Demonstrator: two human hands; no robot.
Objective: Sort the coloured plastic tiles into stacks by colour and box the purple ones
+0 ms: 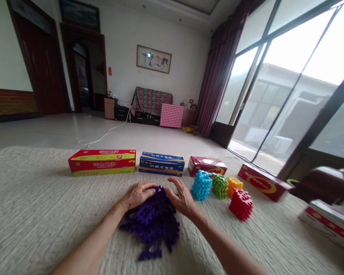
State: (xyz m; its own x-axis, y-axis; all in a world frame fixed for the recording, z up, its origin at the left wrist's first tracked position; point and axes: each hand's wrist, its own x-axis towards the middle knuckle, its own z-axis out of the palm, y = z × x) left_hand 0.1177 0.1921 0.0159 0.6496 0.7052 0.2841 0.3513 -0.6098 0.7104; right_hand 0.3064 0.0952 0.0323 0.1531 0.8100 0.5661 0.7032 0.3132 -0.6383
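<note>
- On the blanket (46,206), purple pieces (146,214) lie in a loose heap.
- Left hand (137,195) and right hand (182,197), loosely spread, flank its far end.
- To the right sit four colored blocks (201,186).
- Farther back, a blue box (162,164).

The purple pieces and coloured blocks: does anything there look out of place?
Yes, the purple pieces look odd: they lie in a jumbled heap, while the blue block, green block, yellow block and red block look compact.

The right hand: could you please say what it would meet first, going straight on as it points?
The right hand would probably meet the blue box first, though depth is unclear.
</note>
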